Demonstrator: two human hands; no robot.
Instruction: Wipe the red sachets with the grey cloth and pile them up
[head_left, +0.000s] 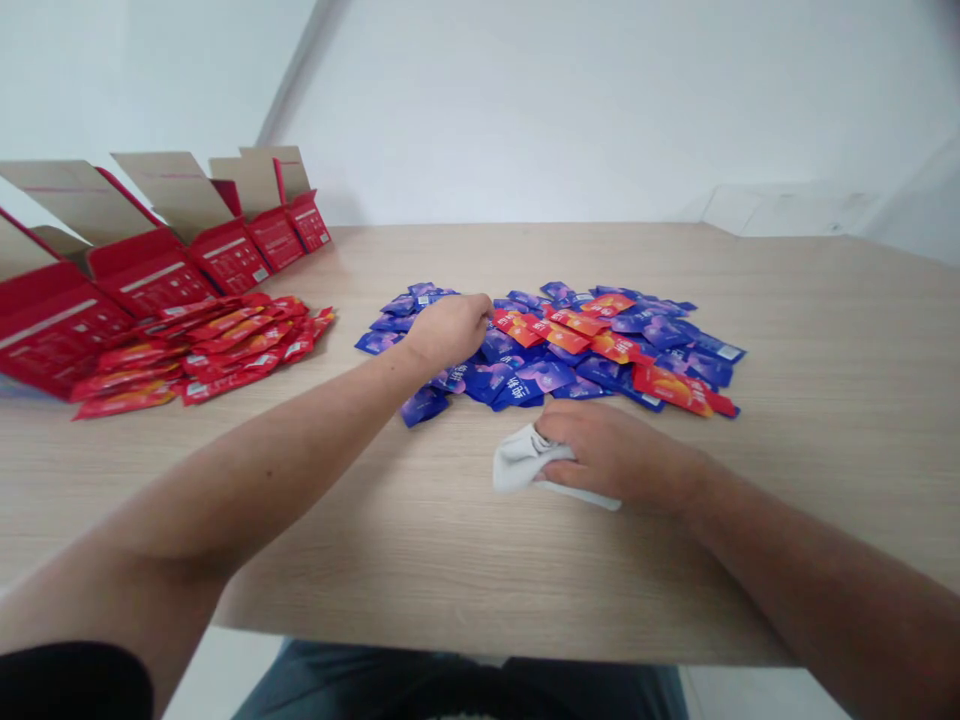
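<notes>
Forearms [247,490] stretched across the tabletop [840,470]. Left hand [448,333] rested on the blue sachets [517,385] at mid-frame, grip together, hold unclear. Right hand [615,455] gripped a white cloth [521,460] just below the pile. Red sachets [202,350] and red cartons [225,255] lay upper left.

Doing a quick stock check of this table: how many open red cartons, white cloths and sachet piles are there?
Open red cartons: 5
White cloth: 1
Red sachet pile: 1
Mixed blue and orange sachet pile: 1
Total: 8
The sachets overlap too much to count singly.
</notes>
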